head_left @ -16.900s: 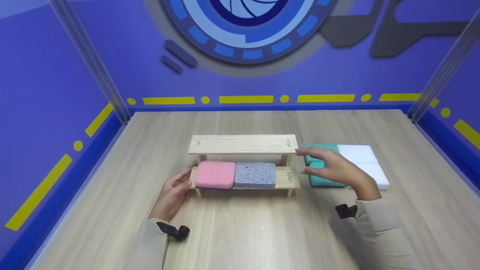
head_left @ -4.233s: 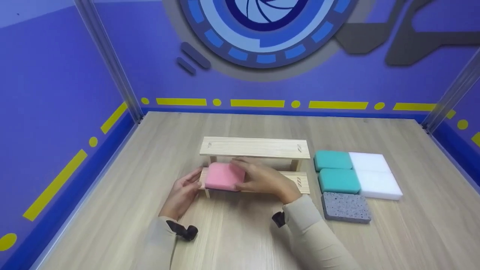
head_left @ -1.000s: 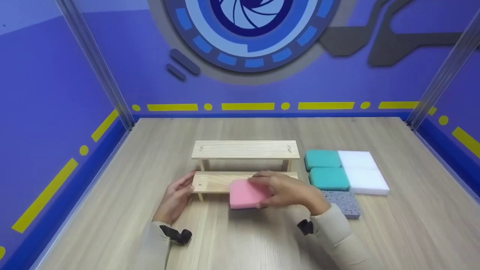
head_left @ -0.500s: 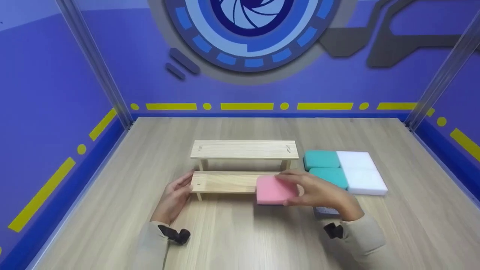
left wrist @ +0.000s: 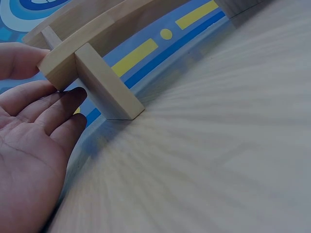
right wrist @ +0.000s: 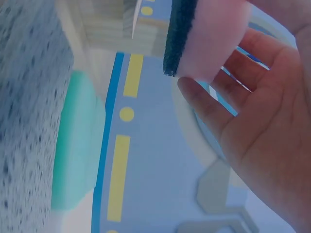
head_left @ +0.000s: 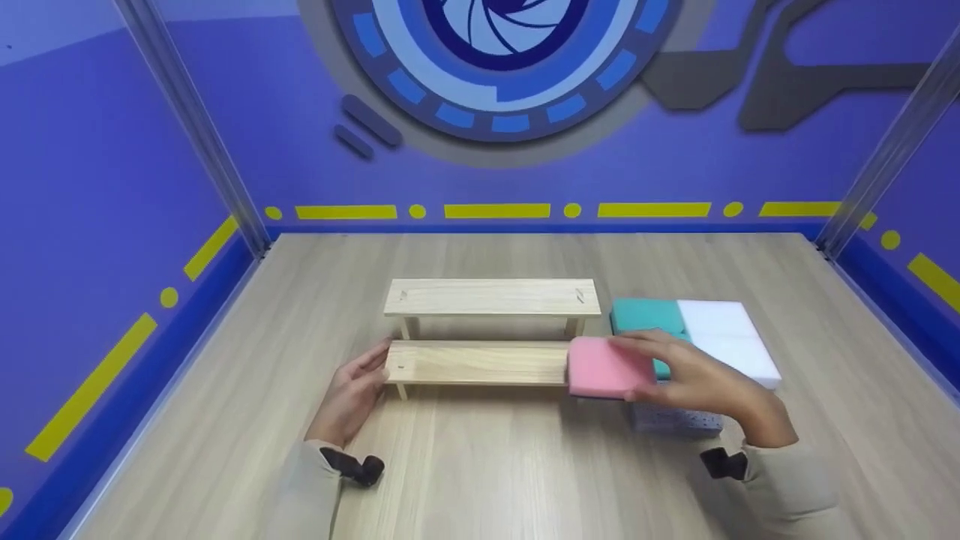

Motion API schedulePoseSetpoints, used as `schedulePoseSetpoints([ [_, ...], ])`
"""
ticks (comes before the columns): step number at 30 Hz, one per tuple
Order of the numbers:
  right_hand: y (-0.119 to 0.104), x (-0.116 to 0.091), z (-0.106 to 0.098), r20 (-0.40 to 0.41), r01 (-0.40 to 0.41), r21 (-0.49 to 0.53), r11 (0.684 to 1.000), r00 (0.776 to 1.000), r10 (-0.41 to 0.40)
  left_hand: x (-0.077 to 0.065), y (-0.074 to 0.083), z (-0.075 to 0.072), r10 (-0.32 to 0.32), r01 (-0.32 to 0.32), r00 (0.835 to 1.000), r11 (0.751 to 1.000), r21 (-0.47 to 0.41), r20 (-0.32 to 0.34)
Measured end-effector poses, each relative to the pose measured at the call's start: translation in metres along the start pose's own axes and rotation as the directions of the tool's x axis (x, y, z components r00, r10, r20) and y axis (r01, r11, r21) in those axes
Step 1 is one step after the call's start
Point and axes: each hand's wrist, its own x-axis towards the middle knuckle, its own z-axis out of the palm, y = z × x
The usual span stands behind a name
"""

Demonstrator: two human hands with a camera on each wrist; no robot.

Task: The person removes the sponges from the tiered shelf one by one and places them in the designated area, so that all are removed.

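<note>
My right hand grips a pink sponge with a dark scouring layer underneath. In the head view the sponge hangs at the right end of the lower board of a two-tier wooden stand. The right wrist view shows the sponge held up between thumb and fingers, clear of the table. My left hand holds the left end of that lower board; in the left wrist view, thumb and fingers lie around the board's end, beside a stand leg. A grey speckled block lies below the right hand, partly hidden.
Behind stands the upper board of the stand. Green sponges, one largely hidden by the right hand, adjoin white foam blocks at the right. Blue panels wall the wooden table at the back and sides.
Earlier the grey block and pink sponge sat on the lower board. The grey block now lies on the table; the right hand has lifted the sponge rightward. The left hand stays put.
</note>
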Motion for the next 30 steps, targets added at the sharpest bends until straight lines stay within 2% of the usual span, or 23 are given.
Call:
schedulePoseSetpoints([
  [13, 0.021, -0.024, -0.014, -0.052, -0.008, -0.042, 0.999, 0.999, 0.006, 0.001, -0.002, -0.001, 0.004, -0.004, 1.0, 1.0, 0.01, 0.007],
  [30, 0.064, -0.077, -0.035, -0.036, -0.137, 0.015, 0.99, 0.99, 0.137, 0.001, 0.0, -0.001, -0.006, 0.006, 1.0, 1.0, -0.003, 0.004],
])
